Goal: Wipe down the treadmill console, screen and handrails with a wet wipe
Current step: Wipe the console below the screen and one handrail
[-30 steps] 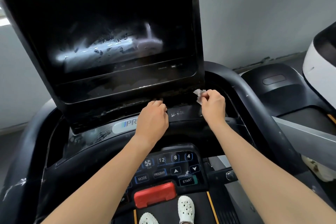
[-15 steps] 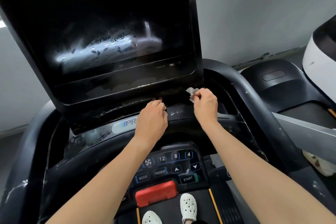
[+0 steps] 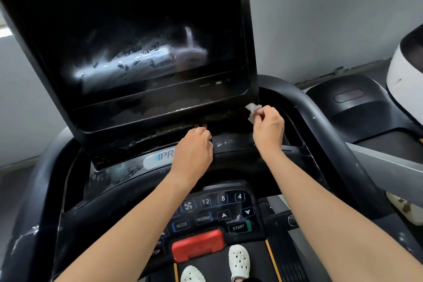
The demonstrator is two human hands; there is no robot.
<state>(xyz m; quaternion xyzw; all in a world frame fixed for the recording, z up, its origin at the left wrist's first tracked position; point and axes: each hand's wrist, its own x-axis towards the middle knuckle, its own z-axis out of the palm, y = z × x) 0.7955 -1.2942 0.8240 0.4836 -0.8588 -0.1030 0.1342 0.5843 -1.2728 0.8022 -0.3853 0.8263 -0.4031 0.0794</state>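
Grey wall (image 3: 320,18) is seen behind the treadmill, with a second machine (image 3: 357,103) beyond the right hand (image 3: 269,126). A crumpled wipe (image 3: 253,111) is pinched between the thumb and fingers of that hand. It is pressed at the lower right corner of the screen (image 3: 137,41) frame, just ahead of the knuckles. The left hand (image 3: 194,149) is laid knuckles-up on the console (image 3: 114,169) ledge, beside the right hand and a little nearer the body. Its fingers are bent, but the fingertips are hidden, so whether the ledge is gripped or only leaned on cannot be told. Smears and a line of pale crumbs are seen on the glass and bezel above the left hand. The step in hand is judged to be the seam under the screen. Next, the wipe would need to be drawn along that seam toward the left hand, with firm pressure for the crumbs. The handrail (image 3: 325,126) outside the right hand looks not yet wiped.
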